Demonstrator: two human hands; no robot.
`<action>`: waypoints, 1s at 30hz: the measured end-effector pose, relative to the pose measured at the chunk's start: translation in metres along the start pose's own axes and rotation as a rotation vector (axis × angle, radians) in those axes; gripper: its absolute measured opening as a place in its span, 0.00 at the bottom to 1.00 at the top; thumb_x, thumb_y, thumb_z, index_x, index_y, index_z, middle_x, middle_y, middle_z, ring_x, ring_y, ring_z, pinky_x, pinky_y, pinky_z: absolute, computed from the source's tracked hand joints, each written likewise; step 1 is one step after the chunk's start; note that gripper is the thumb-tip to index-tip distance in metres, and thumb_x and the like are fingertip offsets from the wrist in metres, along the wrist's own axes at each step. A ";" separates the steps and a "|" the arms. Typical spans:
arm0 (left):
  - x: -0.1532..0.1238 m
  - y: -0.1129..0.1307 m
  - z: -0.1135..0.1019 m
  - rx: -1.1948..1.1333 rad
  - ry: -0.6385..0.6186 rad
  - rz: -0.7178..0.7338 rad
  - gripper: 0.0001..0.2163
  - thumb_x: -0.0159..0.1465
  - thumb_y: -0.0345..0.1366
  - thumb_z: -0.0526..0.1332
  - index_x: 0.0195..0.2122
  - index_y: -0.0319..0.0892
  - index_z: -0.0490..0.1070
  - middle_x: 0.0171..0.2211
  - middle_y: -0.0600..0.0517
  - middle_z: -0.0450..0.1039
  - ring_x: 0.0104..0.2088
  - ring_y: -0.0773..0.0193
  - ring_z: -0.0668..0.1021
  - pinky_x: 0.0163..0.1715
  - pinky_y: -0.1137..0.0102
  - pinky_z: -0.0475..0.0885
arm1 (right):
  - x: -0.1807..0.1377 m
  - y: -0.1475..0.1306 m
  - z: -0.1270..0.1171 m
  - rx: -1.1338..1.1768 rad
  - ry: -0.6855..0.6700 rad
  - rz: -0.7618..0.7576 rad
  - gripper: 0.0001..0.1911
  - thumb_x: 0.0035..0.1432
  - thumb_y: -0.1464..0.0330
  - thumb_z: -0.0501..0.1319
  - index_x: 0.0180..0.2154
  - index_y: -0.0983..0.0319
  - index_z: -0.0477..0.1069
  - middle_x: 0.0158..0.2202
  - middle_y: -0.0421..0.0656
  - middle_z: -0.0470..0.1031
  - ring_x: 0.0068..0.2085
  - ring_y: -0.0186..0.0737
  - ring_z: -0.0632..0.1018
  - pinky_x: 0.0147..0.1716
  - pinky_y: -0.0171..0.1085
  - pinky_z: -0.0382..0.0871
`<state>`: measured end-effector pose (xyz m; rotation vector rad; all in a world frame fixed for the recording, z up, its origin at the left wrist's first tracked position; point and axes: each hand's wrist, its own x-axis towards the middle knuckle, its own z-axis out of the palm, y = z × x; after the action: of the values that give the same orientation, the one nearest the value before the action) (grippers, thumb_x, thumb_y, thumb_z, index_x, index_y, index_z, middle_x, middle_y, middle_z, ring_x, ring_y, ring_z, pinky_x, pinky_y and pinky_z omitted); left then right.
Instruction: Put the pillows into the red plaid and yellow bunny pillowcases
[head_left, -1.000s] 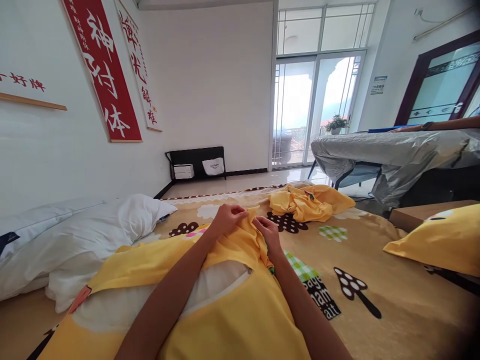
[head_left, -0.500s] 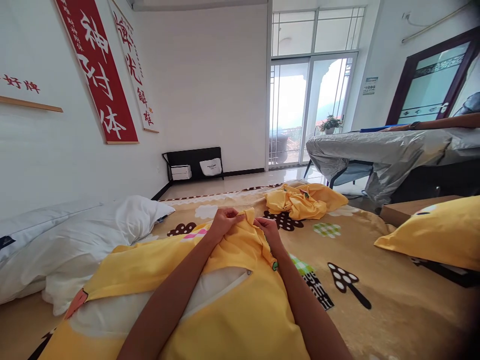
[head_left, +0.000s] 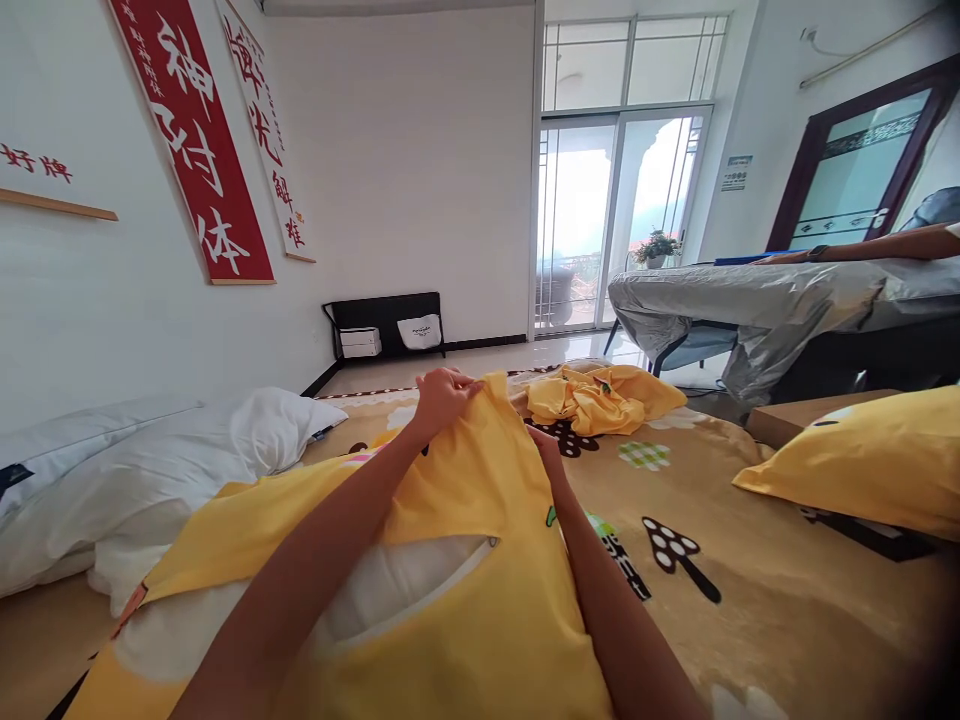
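A yellow pillowcase (head_left: 457, 490) lies in front of me, its zip opening spread so that a white pillow (head_left: 397, 585) shows inside. My left hand (head_left: 444, 398) is closed on the far edge of the pillowcase, left of its raised corner. On the other side of that corner, my right hand (head_left: 545, 450) grips the pillowcase's right edge; its fingertips are partly hidden by the cloth. Between the hands the fabric is drawn up and fairly taut.
White pillows (head_left: 247, 440) lie at the left. A crumpled yellow cloth (head_left: 607, 398) rests on the patterned brown blanket (head_left: 720, 480). At right are a yellow pillow (head_left: 870, 465) and a cardboard box (head_left: 795, 415). Another person's arm (head_left: 862, 247) rests on a plastic-covered table (head_left: 750, 290).
My left hand has moved up and away, stretching the pillowcase corner, which was bunched before. My right hand has shifted slightly along the right edge. The view has moved slightly.
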<state>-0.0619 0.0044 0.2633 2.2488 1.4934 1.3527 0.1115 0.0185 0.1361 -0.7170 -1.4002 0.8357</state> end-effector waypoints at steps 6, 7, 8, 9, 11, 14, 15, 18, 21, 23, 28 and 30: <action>0.026 0.011 -0.029 -0.032 0.046 0.010 0.11 0.55 0.41 0.63 0.25 0.40 0.80 0.22 0.54 0.70 0.27 0.65 0.71 0.28 0.71 0.62 | -0.029 -0.042 -0.012 -0.155 -0.064 -0.080 0.29 0.57 0.42 0.49 0.26 0.59 0.69 0.22 0.40 0.68 0.25 0.36 0.67 0.27 0.35 0.60; 0.028 0.012 -0.033 -0.045 0.058 -0.001 0.11 0.55 0.41 0.63 0.25 0.39 0.79 0.22 0.54 0.70 0.27 0.66 0.70 0.28 0.71 0.62 | -0.034 -0.047 -0.010 -0.272 -0.059 -0.116 0.27 0.56 0.43 0.52 0.23 0.59 0.66 0.19 0.38 0.64 0.24 0.35 0.65 0.25 0.34 0.57; 0.029 0.013 -0.036 -0.066 0.070 -0.011 0.10 0.54 0.41 0.64 0.26 0.39 0.79 0.23 0.54 0.71 0.27 0.66 0.70 0.28 0.71 0.61 | -0.037 -0.051 -0.008 -0.382 -0.041 -0.149 0.26 0.56 0.45 0.54 0.20 0.59 0.62 0.17 0.37 0.61 0.22 0.33 0.61 0.24 0.34 0.54; 0.029 0.014 -0.040 -0.089 0.080 -0.016 0.10 0.53 0.41 0.64 0.26 0.39 0.79 0.24 0.53 0.71 0.26 0.66 0.70 0.27 0.71 0.62 | -0.040 -0.053 -0.007 -0.462 -0.022 -0.176 0.26 0.57 0.46 0.54 0.18 0.58 0.58 0.15 0.35 0.57 0.21 0.32 0.58 0.23 0.34 0.52; 0.027 0.018 -0.046 -0.109 0.082 -0.008 0.10 0.52 0.42 0.64 0.26 0.40 0.79 0.24 0.53 0.70 0.26 0.66 0.69 0.27 0.71 0.62 | -0.044 -0.052 -0.007 -0.527 -0.008 -0.209 0.27 0.59 0.47 0.51 0.17 0.58 0.54 0.14 0.34 0.53 0.20 0.31 0.56 0.23 0.35 0.50; 0.020 0.026 -0.052 -0.011 0.042 0.054 0.12 0.53 0.43 0.64 0.21 0.40 0.77 0.21 0.54 0.67 0.26 0.67 0.68 0.28 0.70 0.62 | -0.045 -0.043 -0.019 -0.519 -0.056 -0.179 0.28 0.59 0.46 0.50 0.17 0.58 0.53 0.14 0.35 0.54 0.19 0.32 0.58 0.22 0.34 0.50; 0.017 0.029 -0.053 0.037 0.027 0.079 0.13 0.53 0.44 0.63 0.19 0.40 0.75 0.20 0.54 0.66 0.25 0.67 0.68 0.28 0.70 0.61 | -0.044 -0.041 -0.025 -0.510 -0.079 -0.145 0.28 0.59 0.46 0.50 0.17 0.58 0.53 0.14 0.35 0.55 0.19 0.32 0.59 0.22 0.34 0.50; 0.010 0.032 -0.053 0.088 -0.027 0.096 0.14 0.53 0.45 0.63 0.18 0.40 0.73 0.20 0.54 0.66 0.24 0.68 0.66 0.27 0.70 0.60 | -0.038 -0.044 -0.036 -0.510 -0.164 -0.082 0.26 0.58 0.48 0.52 0.17 0.58 0.58 0.14 0.37 0.61 0.19 0.34 0.63 0.22 0.34 0.52; 0.006 0.031 -0.049 -0.036 -0.117 -0.019 0.15 0.49 0.47 0.66 0.22 0.39 0.72 0.21 0.55 0.67 0.23 0.69 0.66 0.25 0.72 0.59 | -0.025 -0.063 -0.026 -0.446 -0.100 -0.106 0.21 0.57 0.51 0.55 0.24 0.59 0.71 0.23 0.42 0.74 0.27 0.41 0.72 0.27 0.35 0.59; 0.005 0.029 -0.047 -0.150 -0.172 -0.094 0.16 0.47 0.47 0.68 0.23 0.38 0.71 0.21 0.55 0.67 0.23 0.70 0.67 0.24 0.72 0.59 | -0.012 -0.078 -0.009 -0.372 -0.010 -0.106 0.18 0.56 0.52 0.57 0.32 0.59 0.75 0.30 0.44 0.78 0.33 0.44 0.75 0.31 0.37 0.62; 0.006 0.025 -0.042 -0.294 -0.213 -0.120 0.16 0.46 0.45 0.70 0.25 0.38 0.71 0.23 0.55 0.66 0.24 0.71 0.67 0.24 0.74 0.62 | 0.025 -0.090 0.035 -0.195 -0.011 -0.037 0.18 0.49 0.53 0.63 0.29 0.62 0.74 0.25 0.40 0.73 0.28 0.38 0.70 0.26 0.34 0.59; 0.006 0.020 -0.042 -0.311 -0.180 -0.059 0.16 0.47 0.45 0.70 0.27 0.38 0.72 0.28 0.53 0.70 0.28 0.69 0.70 0.26 0.75 0.64 | 0.031 -0.086 0.045 -0.111 0.051 -0.063 0.19 0.51 0.52 0.60 0.27 0.63 0.72 0.23 0.39 0.70 0.27 0.35 0.67 0.25 0.34 0.58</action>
<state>-0.0784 -0.0154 0.3025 2.0527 1.1891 1.2300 0.0732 -0.0043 0.2274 -0.7693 -1.4242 0.6903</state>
